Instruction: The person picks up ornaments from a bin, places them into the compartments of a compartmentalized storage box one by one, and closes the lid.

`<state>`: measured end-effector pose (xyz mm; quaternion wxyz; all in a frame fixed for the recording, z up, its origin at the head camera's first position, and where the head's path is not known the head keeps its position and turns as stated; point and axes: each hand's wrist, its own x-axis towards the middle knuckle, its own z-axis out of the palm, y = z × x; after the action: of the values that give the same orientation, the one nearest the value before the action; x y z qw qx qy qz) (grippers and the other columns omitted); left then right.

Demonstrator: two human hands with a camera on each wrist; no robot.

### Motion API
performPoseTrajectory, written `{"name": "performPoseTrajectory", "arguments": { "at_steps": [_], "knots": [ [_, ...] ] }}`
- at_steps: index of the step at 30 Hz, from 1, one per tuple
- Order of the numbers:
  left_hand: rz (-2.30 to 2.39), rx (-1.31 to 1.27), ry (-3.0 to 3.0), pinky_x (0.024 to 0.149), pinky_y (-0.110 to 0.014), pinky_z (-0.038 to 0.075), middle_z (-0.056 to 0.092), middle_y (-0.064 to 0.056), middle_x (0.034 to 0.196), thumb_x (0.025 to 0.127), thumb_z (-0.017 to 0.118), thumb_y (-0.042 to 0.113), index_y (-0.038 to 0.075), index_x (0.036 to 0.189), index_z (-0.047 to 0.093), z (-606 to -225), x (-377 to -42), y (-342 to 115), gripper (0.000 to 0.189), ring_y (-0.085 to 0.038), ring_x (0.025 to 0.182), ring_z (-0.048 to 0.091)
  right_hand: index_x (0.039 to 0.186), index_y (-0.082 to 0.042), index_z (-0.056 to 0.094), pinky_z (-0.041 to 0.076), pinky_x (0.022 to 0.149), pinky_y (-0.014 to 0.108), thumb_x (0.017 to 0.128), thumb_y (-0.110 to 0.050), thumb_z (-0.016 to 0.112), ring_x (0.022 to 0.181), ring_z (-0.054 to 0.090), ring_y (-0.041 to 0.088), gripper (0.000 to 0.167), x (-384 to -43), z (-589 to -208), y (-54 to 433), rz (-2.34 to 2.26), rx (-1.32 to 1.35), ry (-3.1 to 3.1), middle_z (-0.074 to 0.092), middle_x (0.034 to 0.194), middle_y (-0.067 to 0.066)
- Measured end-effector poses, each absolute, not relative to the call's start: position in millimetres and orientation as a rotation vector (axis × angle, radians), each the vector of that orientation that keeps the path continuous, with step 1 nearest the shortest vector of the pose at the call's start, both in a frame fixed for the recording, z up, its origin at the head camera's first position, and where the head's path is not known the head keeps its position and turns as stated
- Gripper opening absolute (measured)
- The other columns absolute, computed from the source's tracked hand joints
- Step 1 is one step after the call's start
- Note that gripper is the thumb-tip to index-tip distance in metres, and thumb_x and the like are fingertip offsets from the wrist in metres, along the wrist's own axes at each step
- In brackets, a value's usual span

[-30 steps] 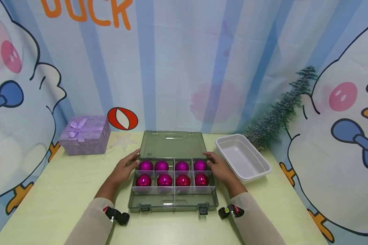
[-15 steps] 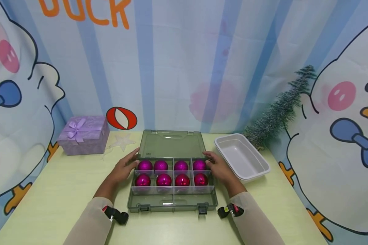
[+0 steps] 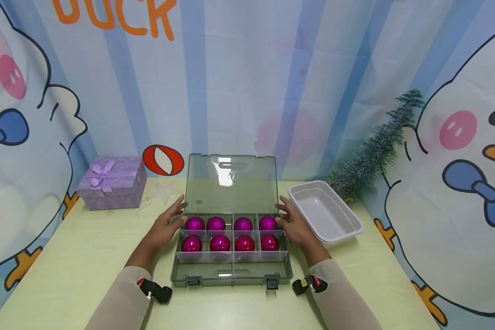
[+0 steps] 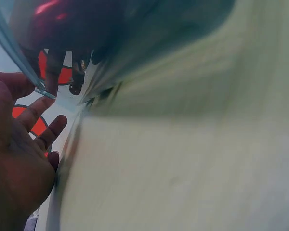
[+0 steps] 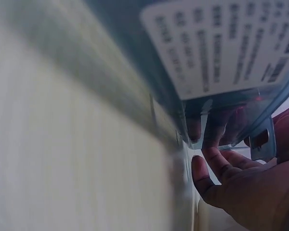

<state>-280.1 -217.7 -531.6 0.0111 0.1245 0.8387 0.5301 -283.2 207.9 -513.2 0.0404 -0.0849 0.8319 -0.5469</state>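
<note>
A translucent grey-green plastic organizer box lies on the table with its lid raised and leaning back. In its middle compartments stand several magenta and red Christmas baubles, glittery in the back row and shiny in front. My left hand is at the box's left rear side, fingertips reaching behind the lid's edge and thumb by the base. Mirroring it, my right hand touches the lid's right edge with extended fingers. In the left wrist view, some fingertips show through the clear plastic.
A purple gift box with a bow stands at the back left, beside a pale star ornament. To the right are a white plastic tub and a small frosted artificial tree. A cartoon-duck curtain hangs behind the table.
The lid has swung upward from lying low behind the box to a steeper lean. Both hands' fingers have risen slightly with it, while the base and baubles stay in place.
</note>
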Motion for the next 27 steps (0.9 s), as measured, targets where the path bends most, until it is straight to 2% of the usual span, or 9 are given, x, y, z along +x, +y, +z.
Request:
{"name": "performPoseTrajectory", "arguments": {
  "at_steps": [3,6,15,23,27],
  "knots": [
    [1.651,0.393,2.63,0.128,-0.079,0.024,0.04,-0.024,0.174,0.114,0.059,0.019,0.018,0.177,0.016,-530,-280,-217,0.076,-0.052,0.158,0.04,0.176,-0.01,0.017,0.054,0.114,0.056,0.111,0.0,0.051,0.155,0.047,0.052,0.074,-284,-512,208,-1.672,-0.258,2.56,0.039,0.174,0.025],
    [1.645,0.378,2.643,0.128,-0.08,0.022,0.038,-0.022,0.176,0.113,0.058,0.018,0.015,0.177,0.015,-530,-280,-216,0.077,-0.05,0.159,0.039,0.175,-0.007,0.019,0.055,0.113,0.053,0.111,0.0,0.052,0.155,0.047,0.051,0.073,-285,-513,207,-1.658,-0.256,2.587,0.038,0.174,0.024],
    [1.64,0.372,2.691,0.126,-0.083,0.023,0.039,-0.024,0.175,0.113,0.056,0.011,0.005,0.173,0.028,-527,-277,-211,0.066,-0.051,0.16,0.038,0.172,0.0,0.02,0.05,0.12,0.063,0.107,0.007,0.053,0.153,0.047,0.055,0.073,-280,-504,203,-1.702,-0.262,2.583,0.038,0.171,0.031],
    [1.621,0.388,2.774,0.126,-0.08,0.029,0.044,-0.03,0.169,0.11,0.058,0.005,0.0,0.17,0.031,-527,-280,-207,0.065,-0.051,0.158,0.041,0.172,-0.003,0.02,0.047,0.122,0.064,0.108,0.008,0.051,0.155,0.044,0.056,0.072,-281,-511,204,-1.733,-0.294,2.594,0.035,0.173,0.029],
    [1.701,0.395,2.682,0.124,-0.077,0.034,0.038,-0.033,0.171,0.109,0.055,-0.002,-0.004,0.17,0.026,-523,-281,-205,0.067,-0.054,0.157,0.04,0.171,-0.002,0.02,0.041,0.126,0.065,0.111,0.002,0.052,0.157,0.041,0.056,0.068,-284,-509,203,-1.803,-0.307,2.523,0.033,0.174,0.03]
  ]
}}
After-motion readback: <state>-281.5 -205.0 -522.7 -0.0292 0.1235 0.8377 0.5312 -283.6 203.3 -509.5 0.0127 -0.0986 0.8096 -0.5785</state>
